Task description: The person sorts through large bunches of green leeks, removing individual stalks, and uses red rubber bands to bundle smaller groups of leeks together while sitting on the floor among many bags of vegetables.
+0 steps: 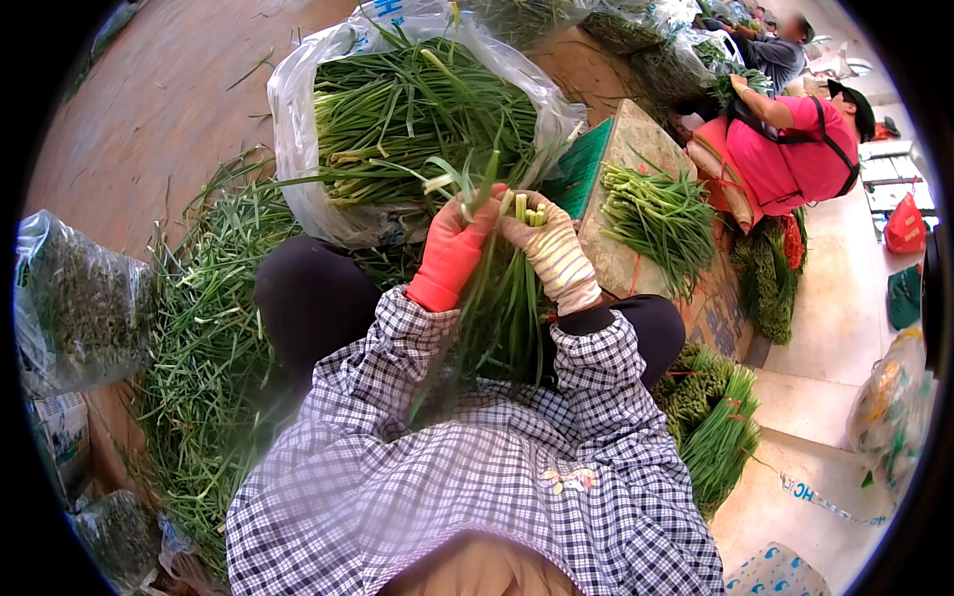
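Note:
My left hand (456, 246), in a red glove, pinches a garlic chive stalk (488, 175) between thumb and fingers. My right hand (550, 249) wears a striped knit glove and is closed around a small bunch of chives (519, 302); their pale cut ends point up and the leaves hang toward my lap. Both hands nearly touch at the fingertips. Just beyond them stands an open clear plastic bag (291, 104) full of loose chives (425, 112). To the right, a bunch of trimmed chives (659, 220) lies on a slanted board (633, 141).
Loose leaves (212, 335) are heaped on the floor at my left, beside a filled plastic bag (86, 305). Tied bundles (723, 432) lie by my right knee. A person in a pink shirt (809, 153) sits at the upper right, holding greens, with another person behind.

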Tool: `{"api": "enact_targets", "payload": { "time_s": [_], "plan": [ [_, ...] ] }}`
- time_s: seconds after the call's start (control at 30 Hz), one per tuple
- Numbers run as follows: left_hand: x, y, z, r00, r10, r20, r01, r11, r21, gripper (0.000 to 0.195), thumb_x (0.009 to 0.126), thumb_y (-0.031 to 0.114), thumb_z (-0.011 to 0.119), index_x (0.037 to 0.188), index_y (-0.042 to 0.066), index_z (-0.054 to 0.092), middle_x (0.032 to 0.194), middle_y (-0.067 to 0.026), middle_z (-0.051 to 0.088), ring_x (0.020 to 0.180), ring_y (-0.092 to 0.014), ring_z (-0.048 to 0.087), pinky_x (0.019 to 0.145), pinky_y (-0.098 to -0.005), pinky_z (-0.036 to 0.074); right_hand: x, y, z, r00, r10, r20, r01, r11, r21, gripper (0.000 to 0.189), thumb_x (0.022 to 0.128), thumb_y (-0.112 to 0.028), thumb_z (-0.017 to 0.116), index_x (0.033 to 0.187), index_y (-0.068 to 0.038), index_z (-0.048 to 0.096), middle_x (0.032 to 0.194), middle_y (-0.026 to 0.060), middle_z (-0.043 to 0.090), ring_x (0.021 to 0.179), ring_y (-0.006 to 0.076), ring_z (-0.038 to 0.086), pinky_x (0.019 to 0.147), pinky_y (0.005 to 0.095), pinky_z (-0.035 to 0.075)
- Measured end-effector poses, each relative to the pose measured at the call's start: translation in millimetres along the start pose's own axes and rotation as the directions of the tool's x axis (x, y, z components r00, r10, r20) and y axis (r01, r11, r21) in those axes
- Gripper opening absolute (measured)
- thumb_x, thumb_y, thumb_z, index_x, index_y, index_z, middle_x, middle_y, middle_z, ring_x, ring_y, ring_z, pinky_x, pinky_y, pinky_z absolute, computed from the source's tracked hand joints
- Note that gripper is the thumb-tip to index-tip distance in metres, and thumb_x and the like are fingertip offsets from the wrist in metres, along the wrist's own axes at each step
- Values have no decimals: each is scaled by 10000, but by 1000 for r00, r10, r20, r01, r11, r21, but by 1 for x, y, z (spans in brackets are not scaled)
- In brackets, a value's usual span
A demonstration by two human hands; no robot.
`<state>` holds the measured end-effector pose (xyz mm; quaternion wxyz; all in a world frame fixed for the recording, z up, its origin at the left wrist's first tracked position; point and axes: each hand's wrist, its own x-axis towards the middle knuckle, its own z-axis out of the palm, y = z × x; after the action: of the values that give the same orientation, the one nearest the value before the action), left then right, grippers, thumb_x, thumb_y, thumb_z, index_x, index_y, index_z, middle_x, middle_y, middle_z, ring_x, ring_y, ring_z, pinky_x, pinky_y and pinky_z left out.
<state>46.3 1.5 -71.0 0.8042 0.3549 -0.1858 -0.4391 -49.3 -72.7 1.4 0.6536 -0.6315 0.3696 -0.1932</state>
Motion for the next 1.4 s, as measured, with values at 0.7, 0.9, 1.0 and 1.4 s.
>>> {"api": "enact_targets", "payload": {
  "time_s": [0.7,0.9,1.0,1.4],
  "plan": [
    [-2,-43,-34,869,-324,373,-164,524,836,225,914,173,568,1066,6,581,986,-193,647,905,-304,626,797,-389,502,-52,-64,-96,969,-147,-198,178,973,147,173,873,-150,631,977,-13,654,927,74,675,841,157,626,740,295,523],
    [-9,0,-14,710,-653,262,-255,109,961,610,841,408,650,1267,-8,514,1068,-233,641,995,-380,617,857,-436,490,-64,-85,-140,899,-321,-296,348,936,42,187,894,-143,595,1016,-7,631,909,104,696,790,157,645,722,274,526],
    [3,46,-5,892,-184,412,-367,234,900,497,880,240,646,1308,29,507,1124,-217,644,986,-294,658,811,-341,519,-67,-89,-144,877,-294,-381,324,946,14,217,892,-151,607,1055,-7,622,899,111,699,787,162,653,718,268,528],
    [26,91,114,732,-24,681,-352,842,408,643,972,289,521,1480,25,229,1274,-129,538,1155,-192,524,985,-317,401,-62,-134,-101,883,-455,-117,457,889,-14,309,860,-113,655,1150,-37,579,850,90,679,721,149,660,653,244,549]
  ]
}}
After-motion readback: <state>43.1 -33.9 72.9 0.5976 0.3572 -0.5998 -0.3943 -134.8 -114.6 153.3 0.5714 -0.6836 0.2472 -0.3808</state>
